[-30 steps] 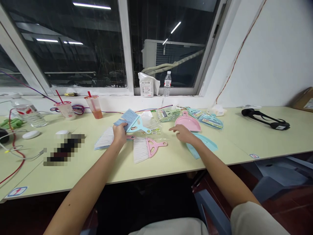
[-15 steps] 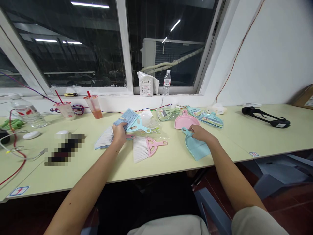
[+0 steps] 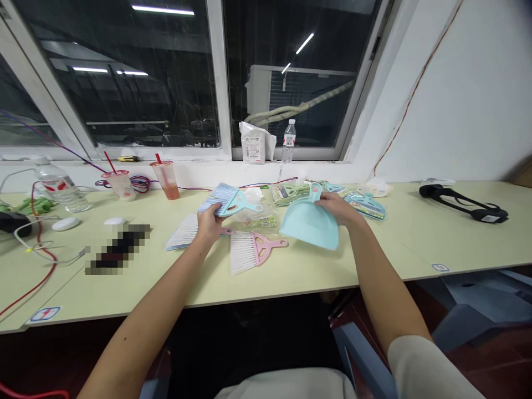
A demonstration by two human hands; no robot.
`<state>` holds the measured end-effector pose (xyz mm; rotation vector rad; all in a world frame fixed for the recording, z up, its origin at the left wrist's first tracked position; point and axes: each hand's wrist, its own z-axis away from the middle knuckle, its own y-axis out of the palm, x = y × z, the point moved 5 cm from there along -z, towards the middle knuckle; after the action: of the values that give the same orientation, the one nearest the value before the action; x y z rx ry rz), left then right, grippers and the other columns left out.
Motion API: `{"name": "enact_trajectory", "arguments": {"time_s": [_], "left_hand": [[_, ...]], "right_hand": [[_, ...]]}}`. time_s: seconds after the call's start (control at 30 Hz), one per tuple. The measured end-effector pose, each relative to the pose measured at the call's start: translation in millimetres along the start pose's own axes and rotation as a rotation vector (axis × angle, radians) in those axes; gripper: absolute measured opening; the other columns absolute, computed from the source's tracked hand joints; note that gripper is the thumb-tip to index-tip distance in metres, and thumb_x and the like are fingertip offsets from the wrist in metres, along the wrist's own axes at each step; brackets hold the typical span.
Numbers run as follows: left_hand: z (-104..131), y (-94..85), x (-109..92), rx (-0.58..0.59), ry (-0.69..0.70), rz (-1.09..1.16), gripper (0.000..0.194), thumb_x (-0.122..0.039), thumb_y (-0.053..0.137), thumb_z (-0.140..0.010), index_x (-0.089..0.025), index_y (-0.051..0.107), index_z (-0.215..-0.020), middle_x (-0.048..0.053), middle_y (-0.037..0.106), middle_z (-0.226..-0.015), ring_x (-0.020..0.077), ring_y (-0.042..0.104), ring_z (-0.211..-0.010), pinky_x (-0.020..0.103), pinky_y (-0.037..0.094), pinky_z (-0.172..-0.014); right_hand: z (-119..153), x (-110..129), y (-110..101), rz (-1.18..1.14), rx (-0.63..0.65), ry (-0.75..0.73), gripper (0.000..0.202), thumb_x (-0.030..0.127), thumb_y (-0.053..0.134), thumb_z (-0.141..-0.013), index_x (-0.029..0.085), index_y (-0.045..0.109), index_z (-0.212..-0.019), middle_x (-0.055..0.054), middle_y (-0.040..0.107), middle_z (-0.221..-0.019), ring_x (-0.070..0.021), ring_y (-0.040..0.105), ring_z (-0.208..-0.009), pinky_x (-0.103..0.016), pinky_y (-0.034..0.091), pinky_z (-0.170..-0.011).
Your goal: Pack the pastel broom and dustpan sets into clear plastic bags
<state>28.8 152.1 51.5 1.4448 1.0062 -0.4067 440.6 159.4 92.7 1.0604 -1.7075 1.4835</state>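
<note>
On the far left of the pale surface (image 3: 108, 293), a big water bottle (image 3: 66, 191) stands toward the back edge; two cups with red straws (image 3: 119, 187) follow, below the dark window (image 3: 166, 111). Here's the left hand (image 3: 209, 223), fingers clamped on a blue brush (image 3: 229, 200), over white-bristled brushes (image 3: 182, 233) fanned leftward. Next, a pink-handled brush (image 3: 253, 249) lies between the hands, toward the front edge. Up on the sill, a white package (image 3: 252, 145) and a small bottle (image 3: 289, 142)! The right hand (image 3: 337, 208) grips a blue dustpan (image 3: 311, 223) near its handle, pan tilted toward the front edge. Wrapped packets (image 3: 366, 206) lie along the back edge, then a black strapped device (image 3: 463, 205) before the white wall (image 3: 469, 105); below the front edge, a blue chair (image 3: 477, 299).
</note>
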Motion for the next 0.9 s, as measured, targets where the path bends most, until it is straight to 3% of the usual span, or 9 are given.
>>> {"name": "enact_trajectory", "arguments": {"time_s": [0.17, 0.33, 0.47, 0.57, 0.7, 0.8, 0.9], "left_hand": [[2, 6.2, -15, 0.133, 0.032, 0.106, 0.039, -0.016, 0.078, -0.069, -0.018, 0.064, -0.105, 0.009, 0.075, -0.107, 0.0313, 0.075, -0.106, 0.041, 0.062, -0.088], [17, 22.5, -21, 0.257, 0.055, 0.085, 0.046, -0.020, 0.081, -0.070, -0.020, 0.063, -0.112, 0.009, 0.075, -0.109, 0.0332, 0.071, -0.116, 0.044, 0.061, -0.093], [36, 35.8, -6, 0.321, -0.028, -0.027, 0.045, -0.022, 0.085, -0.069, -0.021, 0.062, -0.107, 0.008, 0.074, -0.114, 0.0299, 0.071, -0.114, 0.045, 0.060, -0.095], [43, 39.1, 4, 0.333, -0.070, -0.064, 0.046, -0.021, 0.088, -0.066, -0.022, 0.061, -0.104, 0.006, 0.074, -0.107, 0.0259, 0.071, -0.111, 0.042, 0.058, -0.097], [42, 34.7, 14, 0.271, -0.081, -0.161, 0.052, -0.022, 0.090, -0.064, -0.022, 0.059, -0.106, 0.006, 0.074, -0.105, 0.0247, 0.072, -0.106, 0.040, 0.058, -0.093], [41, 30.6, 16, 0.236, -0.057, -0.286, 0.054, -0.028, 0.090, -0.068, -0.023, 0.057, -0.111, 0.008, 0.074, -0.112, 0.0259, 0.071, -0.107, 0.040, 0.058, -0.093], [45, 30.4, 14, 0.255, 0.014, -0.430, 0.056, -0.033, 0.087, -0.072, -0.022, 0.057, -0.118, 0.009, 0.072, -0.120, 0.0266, 0.069, -0.112, 0.041, 0.056, -0.098]], "right_hand": [[-33, 1, 47, -0.238, -0.215, 0.103, 0.026, 0.030, 0.066, -0.071, 0.018, 0.063, -0.093, -0.004, 0.068, -0.077, -0.0209, 0.065, -0.074, -0.031, 0.053, -0.067], [-25, 8, 125, -0.591, -0.206, 0.166, 0.036, 0.021, 0.065, -0.075, 0.023, 0.055, -0.109, -0.003, 0.071, -0.095, -0.0195, 0.070, -0.081, -0.031, 0.058, -0.068], [-9, 21, 170, -0.855, -0.057, 0.128, 0.033, 0.033, 0.069, -0.082, 0.025, 0.054, -0.111, -0.004, 0.073, -0.105, -0.0207, 0.072, -0.091, -0.032, 0.061, -0.072], [-1, 26, 178, -0.958, -0.011, 0.093, 0.025, 0.032, 0.063, -0.085, 0.024, 0.057, -0.107, -0.004, 0.075, -0.105, -0.0212, 0.072, -0.098, -0.032, 0.061, -0.080], [6, 29, 174, -1.046, 0.032, 0.118, 0.021, 0.024, 0.054, -0.081, 0.021, 0.057, -0.102, -0.006, 0.076, -0.105, -0.0228, 0.071, -0.104, -0.034, 0.059, -0.087], [12, 32, 172, -1.007, 0.078, 0.144, 0.020, 0.024, 0.053, -0.079, 0.022, 0.055, -0.099, -0.005, 0.075, -0.100, -0.0242, 0.071, -0.099, -0.035, 0.060, -0.084], [16, 36, 175, -1.040, 0.110, 0.086, 0.019, 0.034, 0.061, -0.084, 0.024, 0.057, -0.100, -0.002, 0.075, -0.099, -0.0229, 0.071, -0.095, -0.034, 0.061, -0.079]]}}
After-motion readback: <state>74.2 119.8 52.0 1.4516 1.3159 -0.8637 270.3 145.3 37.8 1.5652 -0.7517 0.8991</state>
